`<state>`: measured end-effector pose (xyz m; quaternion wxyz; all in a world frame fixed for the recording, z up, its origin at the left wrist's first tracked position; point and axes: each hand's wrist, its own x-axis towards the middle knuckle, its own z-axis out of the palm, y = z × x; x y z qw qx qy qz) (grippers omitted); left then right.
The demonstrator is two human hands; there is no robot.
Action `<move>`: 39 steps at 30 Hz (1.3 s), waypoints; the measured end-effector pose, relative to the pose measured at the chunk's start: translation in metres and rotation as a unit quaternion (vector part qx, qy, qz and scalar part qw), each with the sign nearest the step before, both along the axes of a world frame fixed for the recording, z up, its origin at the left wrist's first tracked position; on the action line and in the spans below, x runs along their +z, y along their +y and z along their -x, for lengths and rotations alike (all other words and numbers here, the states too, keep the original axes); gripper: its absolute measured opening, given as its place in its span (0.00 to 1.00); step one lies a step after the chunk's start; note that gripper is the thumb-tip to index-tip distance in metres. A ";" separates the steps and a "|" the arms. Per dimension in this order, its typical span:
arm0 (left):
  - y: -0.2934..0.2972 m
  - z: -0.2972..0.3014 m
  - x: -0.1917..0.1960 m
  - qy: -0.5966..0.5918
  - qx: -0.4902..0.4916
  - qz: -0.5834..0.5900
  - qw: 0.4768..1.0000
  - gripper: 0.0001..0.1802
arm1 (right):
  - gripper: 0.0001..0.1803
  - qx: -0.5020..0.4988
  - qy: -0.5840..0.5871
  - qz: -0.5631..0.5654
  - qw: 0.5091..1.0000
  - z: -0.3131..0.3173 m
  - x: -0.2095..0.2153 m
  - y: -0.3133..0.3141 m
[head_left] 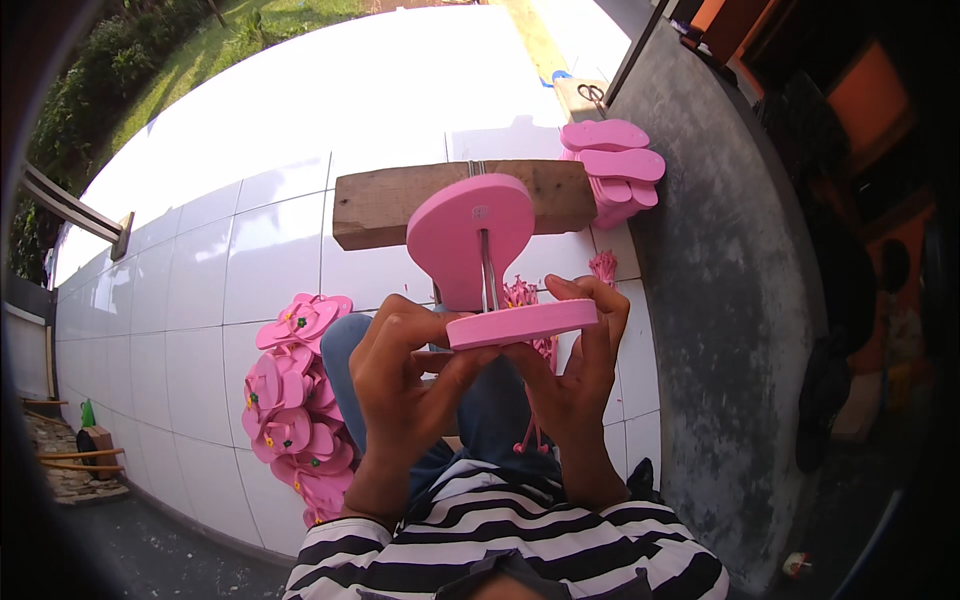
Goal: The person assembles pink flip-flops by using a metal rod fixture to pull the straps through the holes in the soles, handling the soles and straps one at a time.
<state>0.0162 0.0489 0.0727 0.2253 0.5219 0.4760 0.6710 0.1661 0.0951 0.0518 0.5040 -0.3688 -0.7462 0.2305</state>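
Between my hands a pink flip-flop sole (465,235) is bent sharply, its far part standing up and its near end edge-on toward me. My left hand (400,365) grips the near end at its left side, thumb beneath. On the right side my right hand (585,360) pinches the same end between thumb and fingers. A thin metal rod (487,265) runs along the upright face of the sole; how it meets the sole near the bend is hidden. Pink flip-flop straps (520,293) show behind the near end, and some hang down (533,430) beside my right wrist.
A wooden beam (380,200) wound with wire lies behind the sole. Stacked pink soles (620,165) stand at far right, with a strap bunch (603,265) nearer and scissors (592,95) beyond. Strapped flip-flops (290,430) are piled at left on white tiles (200,370).
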 end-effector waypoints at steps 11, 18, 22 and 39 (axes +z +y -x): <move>0.056 0.006 0.001 -0.018 0.091 0.039 0.995 0.11 | 0.32 -0.070 0.115 0.012 0.991 0.045 -0.005 0.051; -0.065 -0.021 0.063 -0.110 -0.132 -0.499 0.849 0.11 | 0.32 -0.075 0.102 0.075 0.989 0.047 -0.043 0.039; -0.111 -0.019 0.088 0.009 -0.322 -0.541 0.777 0.16 | 0.30 -0.093 0.080 0.064 0.990 0.045 -0.062 0.035; -0.049 0.002 0.018 -0.074 -0.348 -0.370 0.858 0.17 | 0.28 -0.044 0.086 0.075 0.992 0.022 -0.074 0.047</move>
